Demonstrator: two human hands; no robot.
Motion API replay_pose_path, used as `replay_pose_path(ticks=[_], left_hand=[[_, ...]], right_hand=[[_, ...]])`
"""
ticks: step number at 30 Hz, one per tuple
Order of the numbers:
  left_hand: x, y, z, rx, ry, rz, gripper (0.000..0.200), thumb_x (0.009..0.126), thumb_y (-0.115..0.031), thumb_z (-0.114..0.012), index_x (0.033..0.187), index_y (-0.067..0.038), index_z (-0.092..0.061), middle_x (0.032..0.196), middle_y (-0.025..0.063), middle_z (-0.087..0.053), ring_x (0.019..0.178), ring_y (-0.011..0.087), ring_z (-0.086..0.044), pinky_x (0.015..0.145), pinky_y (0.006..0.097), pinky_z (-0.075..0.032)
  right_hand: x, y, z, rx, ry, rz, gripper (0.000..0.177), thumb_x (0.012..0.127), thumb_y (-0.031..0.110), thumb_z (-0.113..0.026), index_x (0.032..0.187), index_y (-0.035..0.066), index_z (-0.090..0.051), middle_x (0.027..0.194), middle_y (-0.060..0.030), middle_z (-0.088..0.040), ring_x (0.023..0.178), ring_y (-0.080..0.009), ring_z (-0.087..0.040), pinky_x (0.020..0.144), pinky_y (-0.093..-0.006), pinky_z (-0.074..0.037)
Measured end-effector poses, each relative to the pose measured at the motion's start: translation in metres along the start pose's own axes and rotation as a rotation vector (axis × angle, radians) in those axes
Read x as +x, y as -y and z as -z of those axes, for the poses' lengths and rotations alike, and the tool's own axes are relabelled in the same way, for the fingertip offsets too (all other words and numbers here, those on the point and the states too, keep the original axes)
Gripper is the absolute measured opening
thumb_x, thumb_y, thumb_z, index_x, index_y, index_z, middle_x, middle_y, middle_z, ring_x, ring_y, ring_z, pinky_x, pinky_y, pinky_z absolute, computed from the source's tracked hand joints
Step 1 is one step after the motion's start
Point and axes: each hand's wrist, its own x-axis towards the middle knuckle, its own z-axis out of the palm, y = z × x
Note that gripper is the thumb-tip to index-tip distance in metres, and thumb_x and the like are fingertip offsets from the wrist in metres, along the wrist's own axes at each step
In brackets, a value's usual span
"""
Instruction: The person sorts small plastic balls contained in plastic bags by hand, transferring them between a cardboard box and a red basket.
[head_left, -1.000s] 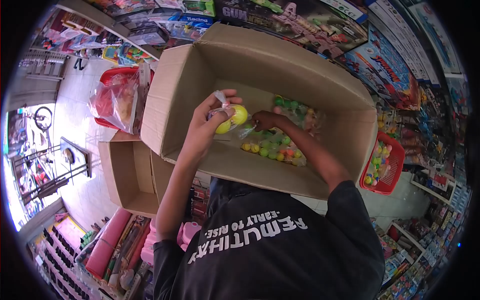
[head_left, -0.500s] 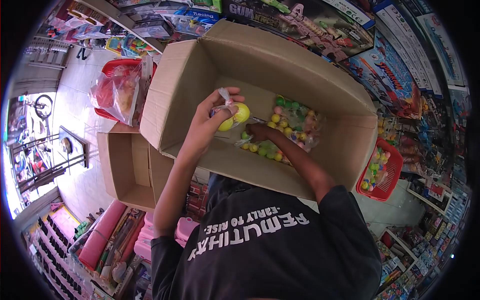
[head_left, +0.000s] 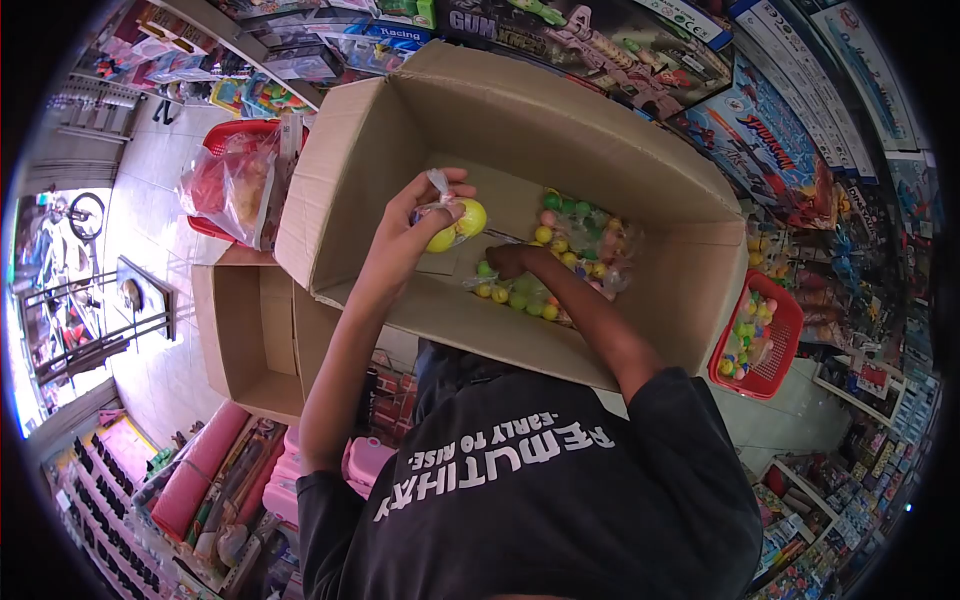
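My left hand (head_left: 413,222) is raised over the left part of a big cardboard box (head_left: 345,200), gripping the knotted neck of a clear plastic bag of yellow balls (head_left: 465,226). Down inside the box, my right hand (head_left: 512,261) has its fingers curled onto the edge of a clear bag of green and yellow balls (head_left: 520,298). Its fingertips are partly hidden. Beside and beyond that hand lie more bagged balls (head_left: 590,235) in green, yellow and pink, spread over the right half of the box floor.
At the left stands a red basket (head_left: 205,226) with plastic bags, above a smaller open cardboard box (head_left: 230,330). A red basket (head_left: 785,340) of bagged balls sits to the right. Toy boxes (head_left: 600,50) line the far side. Pink cases (head_left: 375,460) are near my left side.
Both hands keep nearly the same places and grips. The left hand with its bag is slightly lower in the box view, and the whole view has shifted a little.
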Motion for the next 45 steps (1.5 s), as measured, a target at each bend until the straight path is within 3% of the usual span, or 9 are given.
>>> replay_pose_path(ticks=[2,8,15,23,30,32,36,38,45], left_hand=[[-0.001,0.0,0.0,0.026,-0.009,0.0,0.041,0.081,-0.016,-0.054,0.117,0.0,-0.048,0.107,0.0103,-0.057,0.099,0.0161,-0.053,0.088,0.0274,-0.04],[-0.003,0.005,0.002,0.018,-0.031,-0.018,0.039,0.081,-0.015,-0.055,0.116,0.001,-0.049,0.103,0.0099,-0.058,0.096,0.0142,-0.053,0.086,0.0267,-0.04],[-0.003,0.006,0.0,0.024,-0.013,-0.007,0.04,0.081,-0.013,-0.056,0.117,0.002,-0.049,0.102,0.0097,-0.058,0.096,0.014,-0.054,0.086,0.0266,-0.041],[-0.004,0.007,-0.001,0.078,0.013,-0.013,0.038,0.082,-0.018,-0.055,0.114,0.0,-0.048,0.104,0.0098,-0.058,0.098,0.0145,-0.054,0.085,0.0261,-0.041],[-0.001,0.011,0.0,-0.066,0.02,0.05,0.035,0.089,-0.025,-0.053,0.112,0.0,-0.046,0.1,0.0109,-0.058,0.094,0.0139,-0.054,0.084,0.0257,-0.042],[-0.001,0.012,-0.002,-0.125,0.021,0.084,0.036,0.09,-0.027,-0.051,0.113,0.0,-0.045,0.101,0.0114,-0.058,0.094,0.0137,-0.054,0.084,0.0261,-0.042],[0.006,0.017,-0.003,-0.039,0.026,-0.008,0.043,0.093,-0.028,-0.046,0.127,-0.004,-0.031,0.112,0.0142,-0.053,0.097,0.0158,-0.053,0.085,0.0275,-0.042],[0.009,0.017,-0.004,0.047,0.022,-0.033,0.047,0.094,-0.027,-0.043,0.133,-0.007,-0.025,0.117,0.015,-0.05,0.098,0.0172,-0.053,0.086,0.0284,-0.042],[0.027,0.016,-0.005,0.23,0.078,-0.038,0.078,0.091,-0.032,-0.049,0.139,-0.002,0.004,0.116,0.0169,-0.05,0.104,0.0193,-0.05,0.092,0.0295,-0.038]], right_hand=[[-0.008,0.013,0.01,0.041,-0.05,-0.107,0.046,0.073,0.015,-0.059,0.115,0.005,-0.045,0.105,-0.0179,-0.057,0.1,-0.0309,-0.055,0.08,-0.0408,-0.044],[0.001,0.002,-0.003,0.037,-0.08,0.01,0.049,0.075,0.01,-0.057,0.121,0.021,-0.046,0.11,-0.014,-0.057,0.102,-0.0294,-0.055,0.083,-0.0404,-0.044],[-0.006,0.007,-0.006,-0.016,-0.111,-0.029,0.047,0.075,0.008,-0.055,0.12,0.022,-0.048,0.111,-0.0116,-0.056,0.104,-0.0286,-0.055,0.084,-0.0402,-0.044],[0.001,0.001,-0.01,-0.083,-0.04,0.008,0.066,0.068,0.005,-0.061,0.128,0.023,-0.041,0.111,-0.0139,-0.054,0.1,-0.0303,-0.055,0.083,-0.0418,-0.045],[-0.052,0.022,0.052,0.121,-0.096,-0.018,0.063,0.071,0.017,-0.064,0.13,0.014,-0.041,0.114,-0.014,-0.055,0.107,-0.0287,-0.052,0.087,-0.039,-0.044],[-0.055,0.012,0.076,0.172,-0.09,0.004,0.049,0.076,0.019,-0.061,0.122,0.01,-0.048,0.105,-0.0105,-0.058,0.097,-0.0239,-0.056,0.08,-0.036,-0.046],[-0.105,0.016,0.138,0.382,-0.129,0.158,0.034,0.079,0.022,-0.06,0.11,0.009,-0.054,0.092,-0.0053,-0.059,0.084,-0.017,-0.056,0.072,-0.0316,-0.046],[-0.139,0.029,0.161,0.532,-0.328,0.461,0.027,0.081,0.026,-0.061,0.1,0.008,-0.057,0.082,-0.0005,-0.057,0.075,-0.0108,-0.052,0.066,-0.0279,-0.044],[-0.196,0.099,0.187,0.517,-0.485,0.527,0.03,0.081,0.027,-0.064,0.101,0.006,-0.057,0.082,-0.0009,-0.056,0.078,-0.0081,-0.05,0.071,-0.0262,-0.041]])
